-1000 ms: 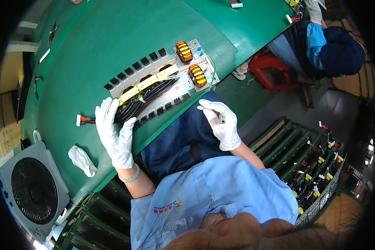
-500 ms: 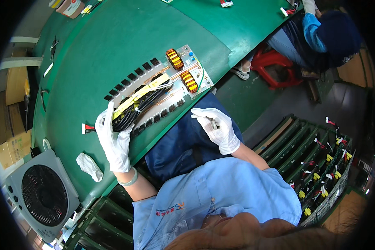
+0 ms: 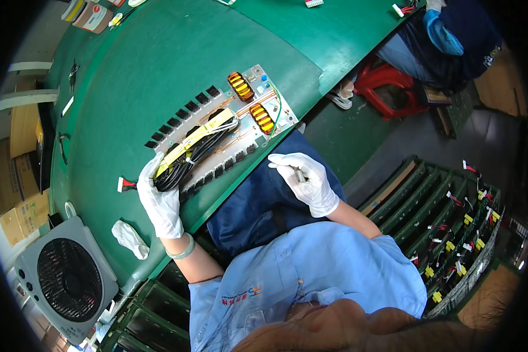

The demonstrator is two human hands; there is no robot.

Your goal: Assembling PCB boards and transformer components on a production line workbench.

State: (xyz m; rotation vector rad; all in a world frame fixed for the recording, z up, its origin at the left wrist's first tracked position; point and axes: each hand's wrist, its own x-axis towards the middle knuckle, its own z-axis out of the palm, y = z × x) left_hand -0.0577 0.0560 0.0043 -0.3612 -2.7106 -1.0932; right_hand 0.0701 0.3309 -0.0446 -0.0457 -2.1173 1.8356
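A long circuit board (image 3: pixel 234 142) lies slantwise on the green table. Rows of black components line its long sides, and two copper-wound coils (image 3: pixel 263 119) sit at its far right end. On the board rests a bundle of black cables (image 3: pixel 179 169) with a yellow strip (image 3: pixel 188 142) along it. My gloved left hand (image 3: pixel 160 205) is closed round the board's left end, by the cables; its thumb is mostly hidden. Beside it a red-and-white connector (image 3: pixel 125 185) sticks out. My gloved right hand (image 3: pixel 305 182), over my lap, is curled round a small grey metal-looking piece (image 3: pixel 300 175).
A crumpled white glove or cloth (image 3: pixel 130 239) lies near the table edge, by a grey fan (image 3: pixel 70 273). At right stands a green slotted rack (image 3: pixel 402 193) with wired connectors. A co-worker (image 3: pixel 434 44) sits beyond a red stool (image 3: pixel 387 97). Tubs (image 3: pixel 91 16) stand far left.
My left fingers have drawn down slightly and curled in at the board's end, and the thumb is now less visible. My right hand keeps its pose. The whole view has shifted a little.
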